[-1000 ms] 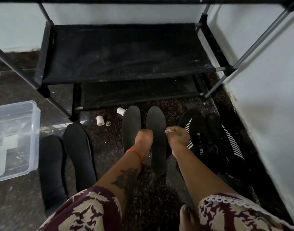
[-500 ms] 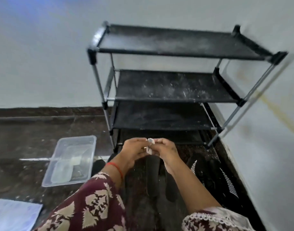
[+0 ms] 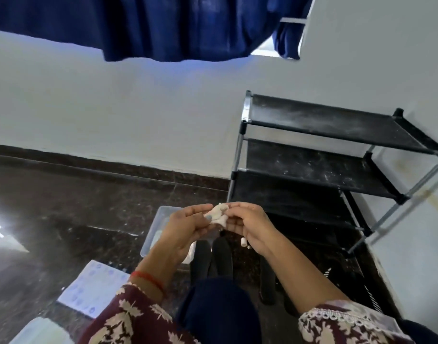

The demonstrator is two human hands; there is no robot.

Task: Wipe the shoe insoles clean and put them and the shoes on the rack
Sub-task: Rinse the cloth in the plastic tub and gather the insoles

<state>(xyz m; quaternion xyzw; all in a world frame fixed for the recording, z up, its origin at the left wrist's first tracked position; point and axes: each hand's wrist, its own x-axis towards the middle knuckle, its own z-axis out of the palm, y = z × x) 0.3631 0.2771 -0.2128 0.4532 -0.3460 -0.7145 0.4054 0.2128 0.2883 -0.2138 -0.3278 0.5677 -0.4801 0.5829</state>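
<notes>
You are pinching a small white wipe between your left hand and right hand, fingers curled on it. Below, dark insoles are lying on the floor; beyond, the black rack is standing against the wall.

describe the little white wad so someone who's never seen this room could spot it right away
Start at the black shoe rack against the white wall, then drop to the two raised hands before it. The wad is pinched between the left hand and right hand: small, crumpled and whitish, the only thing either hand holds.
</notes>
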